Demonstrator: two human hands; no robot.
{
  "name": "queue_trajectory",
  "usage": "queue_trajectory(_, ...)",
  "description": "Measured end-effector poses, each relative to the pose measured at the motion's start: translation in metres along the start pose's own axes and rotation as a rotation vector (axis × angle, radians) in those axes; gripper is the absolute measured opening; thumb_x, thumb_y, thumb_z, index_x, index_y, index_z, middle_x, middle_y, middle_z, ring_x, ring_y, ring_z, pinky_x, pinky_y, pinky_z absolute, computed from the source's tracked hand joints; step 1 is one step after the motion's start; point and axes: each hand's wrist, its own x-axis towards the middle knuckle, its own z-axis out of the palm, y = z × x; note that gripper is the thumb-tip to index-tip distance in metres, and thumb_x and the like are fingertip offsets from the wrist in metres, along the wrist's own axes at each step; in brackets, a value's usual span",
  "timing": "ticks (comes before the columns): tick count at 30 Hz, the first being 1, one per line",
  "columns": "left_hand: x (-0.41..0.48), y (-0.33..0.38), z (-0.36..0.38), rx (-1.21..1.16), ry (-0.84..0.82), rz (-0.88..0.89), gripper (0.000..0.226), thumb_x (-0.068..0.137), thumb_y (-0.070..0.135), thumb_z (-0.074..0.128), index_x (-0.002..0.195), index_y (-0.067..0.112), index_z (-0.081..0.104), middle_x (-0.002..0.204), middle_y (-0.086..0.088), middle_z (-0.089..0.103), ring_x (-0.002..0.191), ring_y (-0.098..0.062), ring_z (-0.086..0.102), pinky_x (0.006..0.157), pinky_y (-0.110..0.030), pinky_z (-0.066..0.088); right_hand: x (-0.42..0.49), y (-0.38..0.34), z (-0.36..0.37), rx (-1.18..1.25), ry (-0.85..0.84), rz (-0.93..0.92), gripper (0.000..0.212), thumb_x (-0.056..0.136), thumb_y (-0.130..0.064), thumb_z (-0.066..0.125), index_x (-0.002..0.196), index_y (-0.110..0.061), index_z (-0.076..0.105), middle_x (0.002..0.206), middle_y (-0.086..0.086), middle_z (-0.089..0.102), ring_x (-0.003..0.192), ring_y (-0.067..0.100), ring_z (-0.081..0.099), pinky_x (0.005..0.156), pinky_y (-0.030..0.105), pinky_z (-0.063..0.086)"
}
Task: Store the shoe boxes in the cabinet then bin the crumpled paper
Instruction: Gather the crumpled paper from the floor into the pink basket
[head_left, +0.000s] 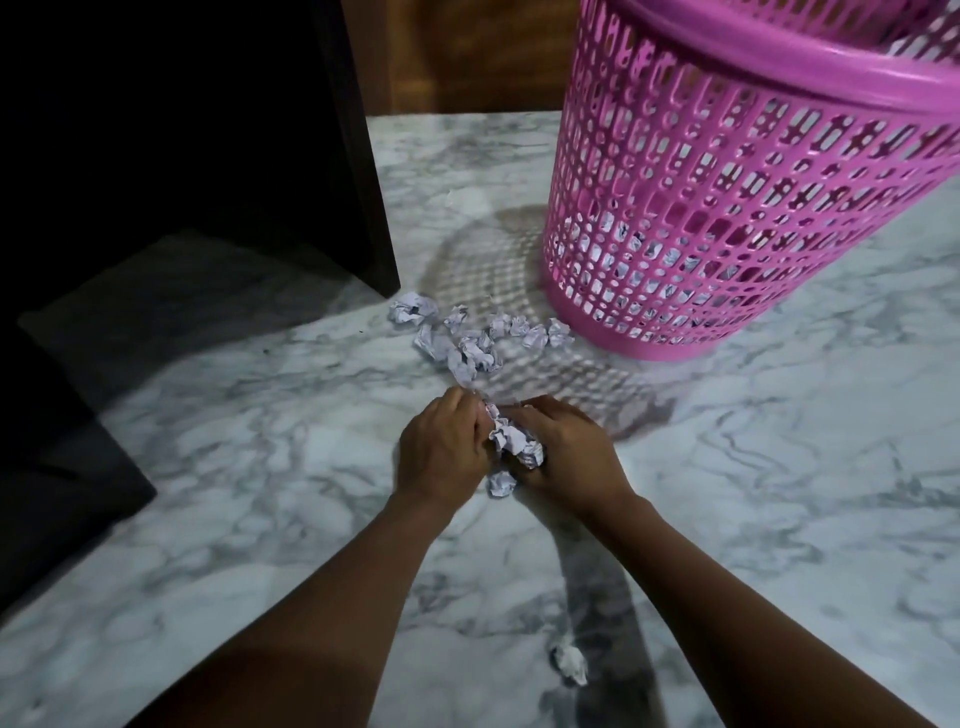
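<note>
— Where are the paper balls (514, 441)?
— We hold some between our left hand (441, 452) and right hand (571, 457). Both curl round them, low over the floor (779, 493).
— And the rest?
— A pile (467, 343) lies just past our hands, near the pink bin (727, 208). One ball (570, 662) lies by our right arm. The dark cabinet (353, 156) stands on the left.

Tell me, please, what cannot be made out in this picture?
Head view:
- pink bin: rim cut off by the top and right edges; its fill is mostly hidden behind the mesh wall.
- dark cabinet: inside too dark to see contents.
- crumpled paper: left hand and right hand cover it, so the number of pieces is unclear.
</note>
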Motion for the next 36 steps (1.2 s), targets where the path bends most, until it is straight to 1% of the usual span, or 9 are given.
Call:
queue_trajectory(2,-0.003,0.003,-0.005,-0.055,-0.048,-0.013,0.007,0.073,0.017,0.054,0.071,0.02,0.049,0.073,0.001,0.055,0.059,-0.027,0.054,0.047,-0.029,0.032,-0.002,-0.001,0.001,0.027,-0.005,0.02,0.044,0.07,-0.04,0.067,0.112,-0.029,0.072,0.09,-0.002,0.068,0.08,0.022,0.067,0.064,0.025,0.046)
queue_trajectory(5,-0.003,0.005,-0.01,-0.108,-0.111,-0.087,0.024,0.066,0.007,0.068,0.07,0.021,0.049,0.076,0.002,0.06,0.063,-0.029,0.056,0.052,-0.026,0.026,-0.003,-0.006,-0.002,0.074,-0.048,0.079,0.049,0.066,-0.041,0.068,0.112,-0.027,0.073,0.088,0.001,0.069,0.08,0.025,0.067,0.064,0.027,0.046)
queue_trajectory(11,0.006,0.023,-0.033,-0.224,-0.142,-0.252,0.009,0.083,0.013,0.06,0.078,0.019,0.056,0.089,-0.004,0.066,0.085,-0.03,0.058,0.062,-0.031,0.031,0.001,-0.025,-0.028,0.159,-0.021,0.109,0.035,0.073,-0.041,0.057,0.101,-0.026,0.074,0.086,0.002,0.075,0.082,0.026,0.069,0.066,0.033,0.048)
queue_trajectory(18,0.068,0.056,-0.108,-0.509,-0.049,-0.302,0.029,0.083,0.032,0.044,0.065,0.011,0.052,0.063,-0.006,0.061,0.066,-0.032,0.059,0.06,-0.037,0.048,0.044,-0.066,-0.121,0.317,0.062,0.122,0.027,0.082,-0.016,0.076,0.108,-0.013,0.076,0.094,0.001,0.077,0.082,0.01,0.07,0.076,0.029,0.055)
queue_trajectory(21,0.099,0.083,-0.152,-0.606,0.032,-0.237,0.035,0.086,0.023,0.048,0.052,0.022,0.048,0.052,0.004,0.053,0.054,-0.018,0.051,0.057,-0.03,0.043,0.063,-0.088,-0.178,0.335,0.095,0.106,0.023,0.084,-0.011,0.074,0.107,-0.014,0.076,0.081,-0.007,0.074,0.067,-0.004,0.064,0.066,0.018,0.051)
queue_trajectory(25,0.144,0.137,-0.212,-0.663,0.14,-0.107,0.04,0.091,0.013,0.052,0.053,0.023,0.044,0.047,0.009,0.045,0.048,-0.005,0.04,0.051,-0.027,0.031,0.085,-0.109,-0.267,0.264,0.169,0.056,0.026,0.086,-0.019,0.075,0.111,-0.01,0.074,0.072,-0.007,0.066,0.043,-0.005,0.054,0.049,0.009,0.038)
queue_trajectory(29,0.195,0.195,-0.24,-0.739,0.208,0.019,0.039,0.094,0.013,0.05,0.056,0.01,0.044,0.049,0.007,0.036,0.044,-0.004,0.029,0.045,-0.024,0.022,0.101,-0.109,-0.343,0.242,0.272,0.055,0.007,0.087,-0.021,0.074,0.092,-0.016,0.076,0.074,-0.002,0.074,0.059,0.002,0.063,0.055,0.023,0.047)
queue_trajectory(32,0.231,0.224,-0.232,-0.701,0.197,0.047,0.041,0.092,0.013,0.049,0.053,0.007,0.037,0.048,0.002,0.031,0.043,-0.006,0.025,0.044,-0.025,0.019,0.111,-0.084,-0.367,0.206,0.326,0.09,0.017,0.087,-0.022,0.072,0.071,-0.019,0.067,0.061,-0.003,0.067,0.05,0.003,0.053,0.046,0.025,0.038)
queue_trajectory(36,0.26,0.245,-0.2,-0.562,0.029,0.057,0.045,0.096,0.018,0.047,0.053,0.015,0.035,0.043,-0.002,0.046,0.042,-0.007,0.033,0.045,-0.026,0.024,0.119,-0.04,-0.374,0.206,0.284,0.224,0.008,0.09,-0.023,0.069,0.091,-0.018,0.074,0.079,0.002,0.075,0.068,0.014,0.068,0.063,0.034,0.055)
